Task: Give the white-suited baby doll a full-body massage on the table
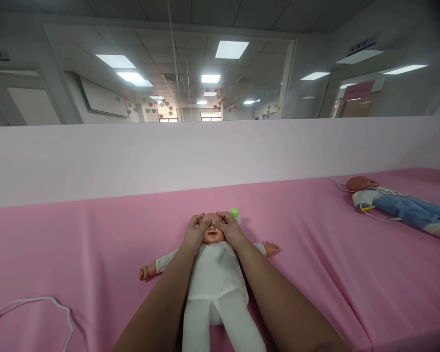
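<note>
A baby doll (218, 274) in a white outfit lies on its back, arms spread to both sides. My left hand (197, 231) cups one side of its head, the thumb lying across the eye area beside the nose. On the other side of the head, my right hand (230, 229) mirrors it, its thumb near the nose too. Between the hands the doll's mouth and chin show, but its eyes are covered. Just behind my right hand stands a small bottle with a green cap (235, 213), partly hidden.
Pink cloth (113, 244) covers the table, with folds on the right. Another doll in blue clothes (399, 203) lies at the far right with a white cord by it. A white cable (51, 299) curves at lower left. Behind runs a white wall (150, 156) below glass.
</note>
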A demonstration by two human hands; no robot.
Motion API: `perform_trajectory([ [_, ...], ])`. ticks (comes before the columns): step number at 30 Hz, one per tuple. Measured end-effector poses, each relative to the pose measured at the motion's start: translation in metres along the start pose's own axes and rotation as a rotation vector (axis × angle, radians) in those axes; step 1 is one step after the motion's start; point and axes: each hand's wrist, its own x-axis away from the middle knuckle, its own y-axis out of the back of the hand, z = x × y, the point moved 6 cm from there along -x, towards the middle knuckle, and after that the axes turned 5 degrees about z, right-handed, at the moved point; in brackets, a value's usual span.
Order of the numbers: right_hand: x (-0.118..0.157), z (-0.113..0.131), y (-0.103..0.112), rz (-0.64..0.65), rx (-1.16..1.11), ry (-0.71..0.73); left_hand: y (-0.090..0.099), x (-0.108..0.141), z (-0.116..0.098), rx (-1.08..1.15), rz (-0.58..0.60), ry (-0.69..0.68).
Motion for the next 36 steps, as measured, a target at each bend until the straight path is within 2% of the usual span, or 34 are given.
perform_trajectory([
  [11, 0.0, 0.003, 0.002, -0.013, 0.003, 0.05, 0.004, -0.002, 0.003, 0.023, -0.026, -0.002],
  [16, -0.001, -0.006, 0.003, -0.016, -0.123, -0.003, 0.004, -0.003, 0.006, 0.093, -0.029, 0.029],
  [22, -0.001, -0.012, -0.001, 0.048, -0.263, -0.083, 0.004, -0.001, 0.007, 0.136, -0.045, 0.058],
  [30, 0.009, 0.005, -0.005, 0.104, -0.252, -0.071, 0.003, 0.006, 0.002, 0.048, -0.009, 0.01],
  [36, 0.007, 0.01, -0.004, 0.061, -0.134, -0.029, 0.004, 0.005, 0.002, -0.049, -0.028, -0.017],
])
